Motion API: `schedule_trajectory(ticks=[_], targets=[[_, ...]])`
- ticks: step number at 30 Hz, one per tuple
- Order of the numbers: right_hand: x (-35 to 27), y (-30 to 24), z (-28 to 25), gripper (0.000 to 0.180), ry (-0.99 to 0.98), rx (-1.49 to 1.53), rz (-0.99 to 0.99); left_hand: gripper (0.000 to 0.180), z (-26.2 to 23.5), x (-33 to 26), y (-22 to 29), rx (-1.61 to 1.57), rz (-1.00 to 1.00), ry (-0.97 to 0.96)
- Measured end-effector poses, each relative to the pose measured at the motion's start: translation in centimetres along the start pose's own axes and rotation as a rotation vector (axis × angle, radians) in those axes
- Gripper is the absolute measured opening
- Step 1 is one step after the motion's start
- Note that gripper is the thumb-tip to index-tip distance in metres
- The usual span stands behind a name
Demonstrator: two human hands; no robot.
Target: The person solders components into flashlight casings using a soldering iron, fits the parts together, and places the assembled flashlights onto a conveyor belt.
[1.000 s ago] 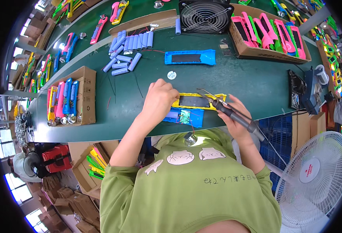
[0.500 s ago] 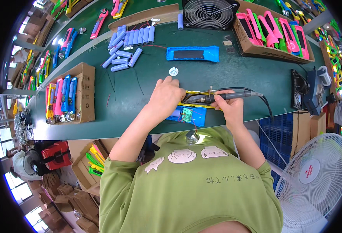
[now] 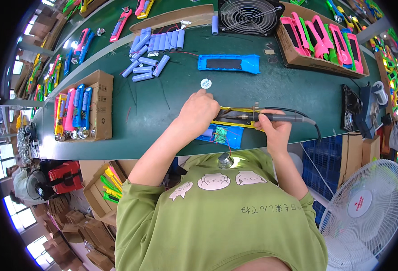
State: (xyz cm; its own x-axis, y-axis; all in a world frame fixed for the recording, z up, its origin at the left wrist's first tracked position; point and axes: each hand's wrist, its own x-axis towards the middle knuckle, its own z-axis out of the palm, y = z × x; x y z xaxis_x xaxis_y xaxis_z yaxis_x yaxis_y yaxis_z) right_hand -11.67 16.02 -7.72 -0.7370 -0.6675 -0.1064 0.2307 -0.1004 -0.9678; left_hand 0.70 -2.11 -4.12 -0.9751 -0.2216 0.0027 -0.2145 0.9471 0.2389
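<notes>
My right hand [image 3: 274,127] is closed around a soldering iron [image 3: 282,118] with a dark handle, its tip pointing left into a yellow plastic casing [image 3: 235,123]. The closed fingers of my left hand [image 3: 200,108] are at the casing's left end; their tips and whatever they grip are hidden. Dark wires run inside the casing. Just nearer to me lies an open blue casing [image 3: 234,138] with a green circuit board [image 3: 221,134] and a purple battery cell. A round metal lamp head [image 3: 225,160] hangs from it by a red wire, over the table edge.
Purple battery cells [image 3: 160,66] lie far left of a blue casing half [image 3: 228,64]. Cardboard boxes of coloured casings stand at left [image 3: 102,105] and far right [image 3: 293,61]. A black metal-grilled fan [image 3: 251,17] is at the back; a white fan [image 3: 363,207] stands right, below the table.
The soldering iron and my right hand have shifted slightly right along the yellow casing. My left hand stays at the casing's left end. The whole view has moved a little.
</notes>
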Motion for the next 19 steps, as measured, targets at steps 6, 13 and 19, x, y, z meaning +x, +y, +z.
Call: schedule_trajectory(ticks=[6,13,19], targets=[[-1.3,0.4,-0.5,0.021,0.047,-0.116,-0.336,0.007,-0.1,-0.4,-0.7,0.073,-0.013,-0.004],[-2.3,-0.2,-4.3,0.038,0.001,-0.857,-0.598,0.01,0.3,1.8,1.8,0.132,-0.082,-0.225],[-0.8,1.4,-5.3,0.072,-0.23,-0.765,-0.371,0.011,0.5,0.8,1.6,0.176,-0.146,-0.145]])
